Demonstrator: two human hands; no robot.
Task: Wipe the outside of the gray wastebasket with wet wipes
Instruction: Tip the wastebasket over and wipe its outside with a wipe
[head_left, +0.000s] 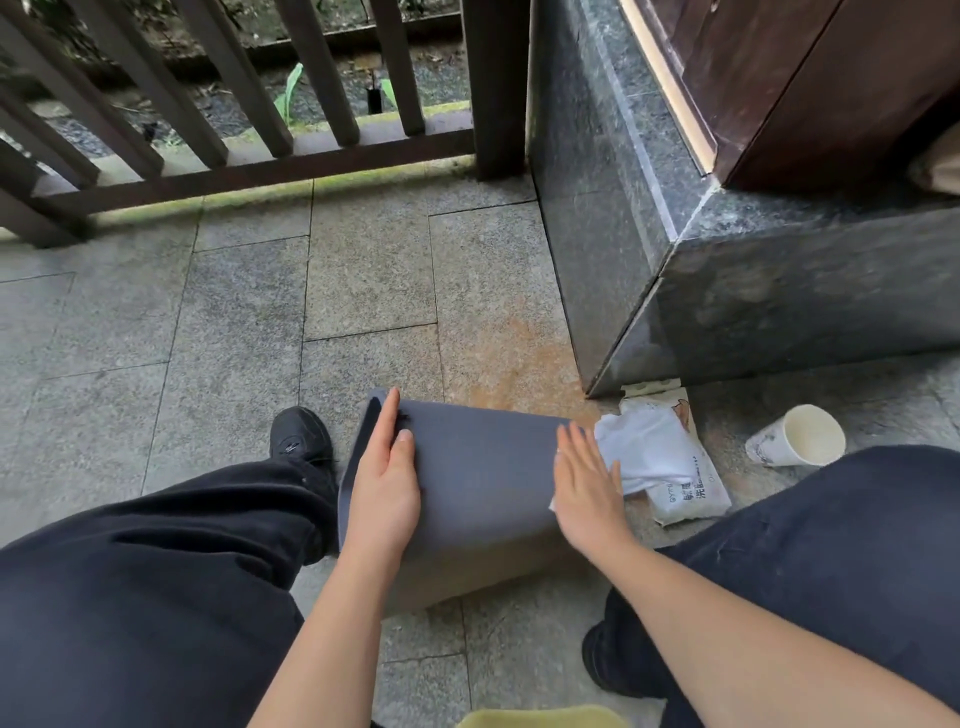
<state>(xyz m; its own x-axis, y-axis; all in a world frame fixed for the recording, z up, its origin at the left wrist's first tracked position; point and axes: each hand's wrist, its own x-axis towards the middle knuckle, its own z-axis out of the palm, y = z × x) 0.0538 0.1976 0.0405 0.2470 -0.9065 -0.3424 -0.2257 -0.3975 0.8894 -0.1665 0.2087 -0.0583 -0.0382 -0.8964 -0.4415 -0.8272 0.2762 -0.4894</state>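
Note:
The gray wastebasket lies on its side on the stone floor between my legs, its open rim toward the left. My left hand rests flat on its upper face near the rim, fingers straight. My right hand presses a white wet wipe against the basket's right end, near the base, fingers straight. Most of the wipe sticks out past my fingers to the right. The wet wipes pack, white with printed text, lies on the floor just right of the basket, partly under the wipe.
A paper cup lies tipped on the floor at the right. A dark stone step rises behind the pack. A brown wooden railing lines the far edge. My black shoe is left of the basket. Something yellow shows at the bottom edge.

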